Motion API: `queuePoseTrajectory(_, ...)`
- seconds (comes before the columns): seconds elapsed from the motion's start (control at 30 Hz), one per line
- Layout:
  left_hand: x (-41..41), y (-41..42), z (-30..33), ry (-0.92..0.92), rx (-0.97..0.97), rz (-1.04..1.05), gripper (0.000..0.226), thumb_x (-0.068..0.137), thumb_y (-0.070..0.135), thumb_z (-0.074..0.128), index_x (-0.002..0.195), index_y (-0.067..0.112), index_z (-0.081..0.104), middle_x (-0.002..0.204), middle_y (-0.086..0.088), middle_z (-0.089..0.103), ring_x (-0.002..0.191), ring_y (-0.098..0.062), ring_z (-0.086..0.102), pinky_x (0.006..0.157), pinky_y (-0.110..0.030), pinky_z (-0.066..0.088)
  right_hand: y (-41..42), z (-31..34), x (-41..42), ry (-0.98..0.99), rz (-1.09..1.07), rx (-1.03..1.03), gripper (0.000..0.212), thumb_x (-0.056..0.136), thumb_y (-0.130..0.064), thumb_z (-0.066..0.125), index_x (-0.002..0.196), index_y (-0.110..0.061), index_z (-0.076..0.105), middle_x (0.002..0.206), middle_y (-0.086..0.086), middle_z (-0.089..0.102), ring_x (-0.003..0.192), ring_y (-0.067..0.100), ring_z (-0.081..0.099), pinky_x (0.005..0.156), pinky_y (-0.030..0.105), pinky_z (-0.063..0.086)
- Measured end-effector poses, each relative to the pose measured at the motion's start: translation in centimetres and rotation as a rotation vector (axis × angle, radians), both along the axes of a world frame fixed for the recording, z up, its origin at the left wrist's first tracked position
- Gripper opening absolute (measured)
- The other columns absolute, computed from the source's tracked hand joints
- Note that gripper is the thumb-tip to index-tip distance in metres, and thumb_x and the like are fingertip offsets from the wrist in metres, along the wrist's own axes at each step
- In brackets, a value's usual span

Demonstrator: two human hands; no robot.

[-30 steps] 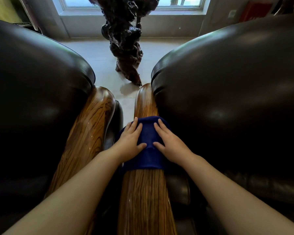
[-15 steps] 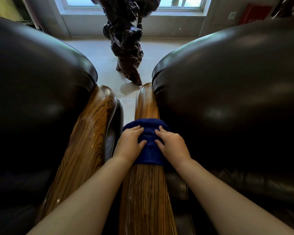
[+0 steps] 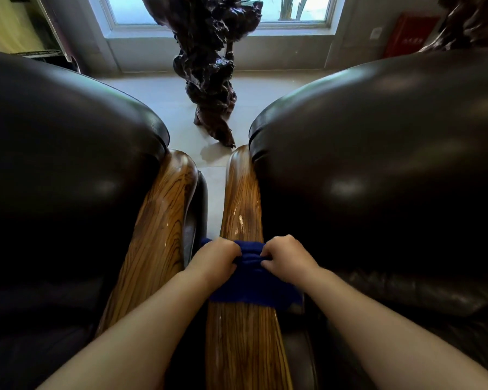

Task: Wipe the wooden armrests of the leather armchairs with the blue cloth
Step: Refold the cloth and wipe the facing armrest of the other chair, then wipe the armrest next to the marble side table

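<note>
1. Nearest the camera, the glossy wooden armrest (image 3: 245,347) of the right-hand leather armchair (image 3: 392,178) runs away from the viewer, bare and shiny below the cloth.
2. The blue cloth (image 3: 254,280) lies draped across that armrest, hanging a little over each side. It looks soft, light and limp, so it should bunch easily and slide freely on the lacquer.
3. The left hand (image 3: 214,263) and right hand (image 3: 288,261) sit side by side on the cloth's far edge, fingers curled closed and gathering the fabric into folds. Gripping both outer edges seems best, to keep it spread across the wood.
4. Beyond, the armrest's far end is uncovered; the left-hand armchair's armrest (image 3: 164,226) lies just beside it, no cloth on it.
5. Farthest, a dark gnarled root sculpture (image 3: 209,80) stands before the window (image 3: 290,12).
</note>
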State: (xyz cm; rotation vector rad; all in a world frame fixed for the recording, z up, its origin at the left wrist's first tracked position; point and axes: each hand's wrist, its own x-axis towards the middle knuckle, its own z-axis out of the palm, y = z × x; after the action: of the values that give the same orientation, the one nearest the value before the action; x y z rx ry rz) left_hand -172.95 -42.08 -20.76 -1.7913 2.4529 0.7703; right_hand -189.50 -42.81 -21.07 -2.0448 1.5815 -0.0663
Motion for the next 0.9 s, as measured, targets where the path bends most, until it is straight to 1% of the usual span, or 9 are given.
queuePoseTrajectory(0.13,0.8,0.2,3.5,0.076,0.083,0.053,0.018,0.082,0.014,0.063,0.099,0.019,0.066,0.096,0.003,0.066,0.088,-0.008,0.062,0.079,-0.024,0.053,-0.1,3.4,-1.0,-0.134,0.003,0.117,0.012,0.081,-0.022,0.067,0.092,-0.020,0.069,0.091,-0.005,0.064,0.081,0.006,0.060,0.068,0.019,0.050)
queuePoseTrajectory(0.23,1.9,0.9,7.0,0.178,0.101,0.154,0.019,0.078,0.014,0.068,0.095,0.020,0.068,0.088,0.006,0.068,0.080,-0.003,0.063,0.064,-0.015,0.050,0.4,7.0,-1.5,-0.250,0.014,0.153,0.014,0.078,-0.024,0.070,0.092,-0.021,0.070,0.087,-0.010,0.064,0.081,0.004,0.061,0.067,0.016,0.048)
queuePoseTrajectory(0.3,2.3,1.3,10.2,0.232,0.137,0.174,0.018,0.077,0.015,0.069,0.093,0.023,0.068,0.086,0.006,0.069,0.079,-0.002,0.065,0.061,-0.014,0.050,0.8,10.1,-1.9,-0.289,0.029,0.150,0.017,0.077,-0.024,0.071,0.094,-0.021,0.070,0.086,-0.010,0.066,0.082,0.005,0.063,0.068,0.017,0.049)
queuePoseTrajectory(0.4,2.3,2.0,15.7,0.287,0.163,0.162,0.017,0.077,0.014,0.070,0.091,0.024,0.067,0.085,0.006,0.070,0.079,-0.002,0.066,0.062,-0.015,0.051,2.0,15.3,-2.9,-0.338,0.061,0.118,0.020,0.077,-0.022,0.071,0.096,-0.020,0.071,0.089,-0.006,0.069,0.084,0.007,0.065,0.072,0.020,0.052)
queuePoseTrajectory(0.57,0.9,4.7,25.7,0.364,0.131,0.134,0.019,0.074,0.010,0.071,0.089,0.021,0.068,0.088,0.002,0.071,0.083,-0.008,0.067,0.078,-0.024,0.054,5.8,25.7,-5.1,-0.349,0.061,0.006,0.024,0.075,-0.015,0.072,0.098,-0.018,0.071,0.093,-0.001,0.072,0.088,0.009,0.066,0.085,0.030,0.054)
queuePoseTrajectory(0.63,-0.3,6.4,29.7,0.369,0.102,0.089,0.020,0.074,0.010,0.071,0.090,0.020,0.067,0.088,0.002,0.071,0.083,-0.008,0.067,0.076,-0.021,0.054,7.8,30.1,-6.4,-0.316,0.063,-0.049,0.024,0.074,-0.015,0.072,0.098,-0.018,0.071,0.093,-0.001,0.072,0.087,0.010,0.066,0.085,0.031,0.053)
queuePoseTrajectory(0.7,-1.9,8.0,33.3,0.352,0.054,0.026,0.020,0.074,0.011,0.071,0.091,0.021,0.067,0.089,0.002,0.070,0.083,-0.009,0.065,0.071,-0.017,0.050,10.1,34.0,-8.1,-0.297,0.045,-0.085,0.023,0.074,-0.014,0.071,0.096,-0.018,0.072,0.091,-0.002,0.072,0.086,0.010,0.066,0.084,0.030,0.054)
queuePoseTrajectory(0.83,-6.5,11.7,39.2,0.297,-0.048,-0.113,0.020,0.071,0.013,0.072,0.089,0.023,0.067,0.090,-0.002,0.070,0.084,-0.017,0.064,0.082,-0.032,0.053,15.3,39.9,-12.6,-0.283,-0.002,-0.156,0.021,0.073,-0.011,0.071,0.093,-0.017,0.072,0.087,-0.004,0.072,0.081,0.008,0.065,0.077,0.024,0.052)
queuePoseTrajectory(0.9,-9.6,13.8,41.4,0.282,-0.073,-0.174,0.022,0.071,0.012,0.071,0.090,0.021,0.068,0.089,-0.002,0.071,0.083,-0.017,0.065,0.083,-0.034,0.054,18.4,42.1,-15.5,-0.263,-0.034,-0.190,0.022,0.073,-0.013,0.071,0.094,-0.018,0.072,0.086,-0.006,0.071,0.080,0.003,0.065,0.074,0.019,0.051)
